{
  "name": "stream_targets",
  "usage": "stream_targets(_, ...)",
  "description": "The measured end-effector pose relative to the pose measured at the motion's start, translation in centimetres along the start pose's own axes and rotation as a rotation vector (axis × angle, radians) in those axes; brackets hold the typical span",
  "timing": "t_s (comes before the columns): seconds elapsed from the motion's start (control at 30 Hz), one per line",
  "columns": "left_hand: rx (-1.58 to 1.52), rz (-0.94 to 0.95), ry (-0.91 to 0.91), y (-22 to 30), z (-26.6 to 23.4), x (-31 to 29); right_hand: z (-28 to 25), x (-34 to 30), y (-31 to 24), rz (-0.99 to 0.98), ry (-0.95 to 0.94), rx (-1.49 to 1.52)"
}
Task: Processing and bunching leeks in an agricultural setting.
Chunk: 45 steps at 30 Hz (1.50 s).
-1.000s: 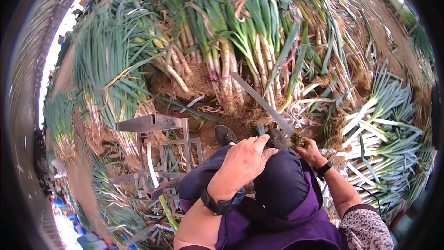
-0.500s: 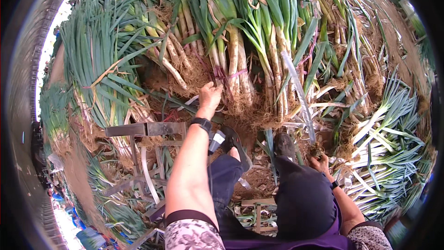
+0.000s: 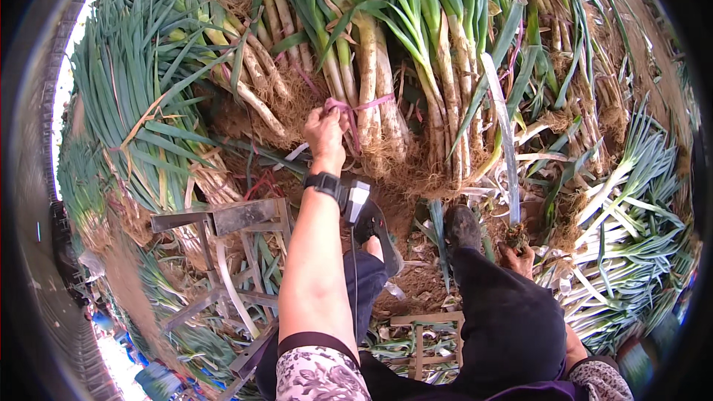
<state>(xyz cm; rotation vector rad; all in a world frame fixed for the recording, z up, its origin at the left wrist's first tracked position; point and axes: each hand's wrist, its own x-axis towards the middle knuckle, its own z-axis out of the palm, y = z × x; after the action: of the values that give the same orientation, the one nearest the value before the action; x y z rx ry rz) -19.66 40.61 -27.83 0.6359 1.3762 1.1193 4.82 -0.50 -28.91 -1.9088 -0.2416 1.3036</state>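
Note:
My left hand (image 3: 325, 134) is closed on a pink tie (image 3: 343, 106) that runs round the white stalks of a bundle of large green onions (image 3: 369, 67). The bundle's hairy, soil-covered roots (image 3: 379, 157) hang just right of my fingers. Low on the right, my right hand (image 3: 517, 258) is closed round the dark, wrapped-looking handle of a long knife (image 3: 503, 126). Its narrow pale blade points away from me, in front of the neighbouring onion bundle (image 3: 454, 96). The fingers of my right hand are partly hidden by the handle.
A metal-framed stool (image 3: 245, 215) stands left of my legs. More onion bundles (image 3: 126, 96) lean at the left. Loose peeled onions (image 3: 616, 230) lie heaped at the right. A wooden frame (image 3: 423, 319) and leaf scraps lie between my feet and me.
My left hand has drawn the pink tie out a little, and it shows more plainly. The knife blade has swung more upright. The whole view has shifted slightly.

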Motion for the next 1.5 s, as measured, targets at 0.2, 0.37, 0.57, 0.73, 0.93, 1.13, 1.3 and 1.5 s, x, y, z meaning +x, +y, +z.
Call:
stream_targets(0.2,-0.014,0.064,0.218,2.9,-2.8,-2.1,-0.9,-0.9,0.0,-0.815,0.138,-0.774)
stream_targets(0.37,-0.128,0.143,0.345,8.6,-8.4,-0.7,-0.5,-1.3,-0.5,-0.389,0.177,-0.276)
stream_targets(0.57,1.124,0.762,0.249,6.2,-4.8,-2.6,-0.4,-0.3,0.0,-0.412,0.127,-0.283)
stream_targets(0.73,1.182,0.779,-0.019,1.9,0.3,-1.3,-0.7,-0.5,0.2,-0.174,0.095,0.041)
stream_targets(0.93,0.45,0.117,-0.015,1.1,2.8,0.9,-2.7,0.7,3.0,-0.236,0.062,-0.084)
stream_targets(1.13,-0.396,-0.212,-0.115,3.1,-2.3,0.1,-1.6,1.2,-4.2,-0.494,-0.215,-0.65)
stream_targets(1.3,-0.128,-0.165,-0.121,4.6,-0.7,-2.3,0.2,1.8,-6.4,-0.5,-0.205,-0.704)
stream_targets(1.5,-0.245,-0.164,-0.063,5.1,-1.1,-2.3,2.2,1.6,-6.2,-0.539,-0.111,-0.836)
